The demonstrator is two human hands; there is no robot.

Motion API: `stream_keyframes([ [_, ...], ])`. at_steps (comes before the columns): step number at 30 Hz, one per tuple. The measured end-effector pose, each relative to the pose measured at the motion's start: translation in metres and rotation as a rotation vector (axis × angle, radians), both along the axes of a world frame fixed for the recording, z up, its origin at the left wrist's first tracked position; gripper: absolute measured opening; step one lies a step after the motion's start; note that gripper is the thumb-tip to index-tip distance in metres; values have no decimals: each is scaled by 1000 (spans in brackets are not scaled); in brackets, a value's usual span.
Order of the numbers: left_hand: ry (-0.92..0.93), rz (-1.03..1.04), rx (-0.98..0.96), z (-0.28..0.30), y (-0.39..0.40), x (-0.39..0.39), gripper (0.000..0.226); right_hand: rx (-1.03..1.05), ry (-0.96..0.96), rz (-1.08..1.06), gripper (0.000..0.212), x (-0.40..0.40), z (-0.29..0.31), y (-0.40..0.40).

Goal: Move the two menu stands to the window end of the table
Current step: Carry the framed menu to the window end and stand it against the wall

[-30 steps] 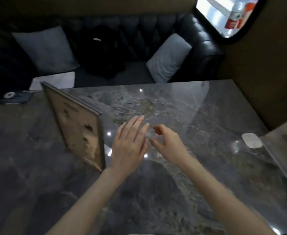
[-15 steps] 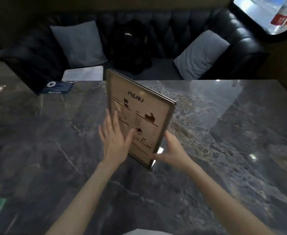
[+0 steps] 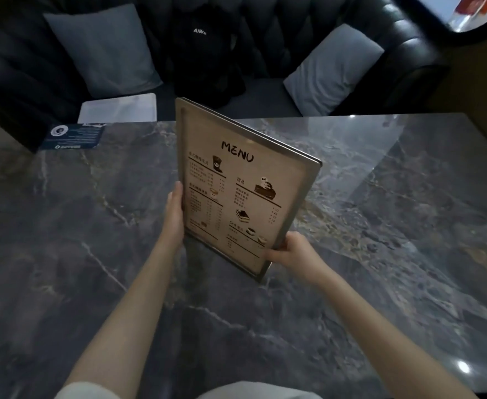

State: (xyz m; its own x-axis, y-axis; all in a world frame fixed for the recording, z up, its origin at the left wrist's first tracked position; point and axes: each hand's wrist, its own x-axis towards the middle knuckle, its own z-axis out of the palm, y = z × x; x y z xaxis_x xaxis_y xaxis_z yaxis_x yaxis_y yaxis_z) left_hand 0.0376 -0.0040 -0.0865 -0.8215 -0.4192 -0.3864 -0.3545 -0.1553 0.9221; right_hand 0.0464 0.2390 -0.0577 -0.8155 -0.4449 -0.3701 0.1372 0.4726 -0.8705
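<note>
**Both hands on a framed menu stand at a marble café table**

Two bare forearms reach out from pale sleeves at the bottom edge over a dark grey, white-veined polished marble surface [image 3: 92, 226]. The left hand [image 3: 174, 214] lies flat along the left edge of a tall rectangular metal-framed menu stand [image 3: 245, 191], fingers extended upward against the frame; its grip is a pressing one, and whether the thumb wraps behind the frame cannot be told. The right hand [image 3: 291, 253] has its grip closed on the stand's lower right corner, thumb across the front of the beige menu sheet and fingers hidden behind. The stand is near the middle of the surface, roughly upright and turned at an angle, its right side nearer the camera; whether its base touches the marble or is just lifted clear cannot be told. The sheet reads "MENU" above drawings of a cup and cakes with small price lists.

Farther back, a dark blue printed card [image 3: 74, 136] lies at the far left edge of the surface. Beyond it runs a black tufted leather sofa [image 3: 299, 33] carrying two grey square cushions [image 3: 101, 50], a black bag with white lettering [image 3: 204, 50] between them and a white flat sheet [image 3: 118, 108] on the seat. A bright window [image 3: 472, 10] shows at the upper right corner.
</note>
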Motion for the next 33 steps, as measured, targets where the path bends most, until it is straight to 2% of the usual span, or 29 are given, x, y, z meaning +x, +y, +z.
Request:
stream_keyframes([
  [3,40,-27,62,2,-8,-10,57,6,-8,-3,31,-1,0,0],
  [6,66,-48,60,1,-9,-18,59,23,-27,-11,33,-4,1,0],
  [12,65,-1,76,1,-10,-22,43,28,-6,-6,42,-8,6,-4],
  [24,133,-1,158,12,4,-19,44,-10,-24,-55,34,-7,8,5],
  [29,115,-14,157,24,32,-25,58,-118,-81,-106,38,-1,15,29],
  [33,114,-103,154,28,64,-37,51,-144,-54,-147,34,-1,20,60],
])
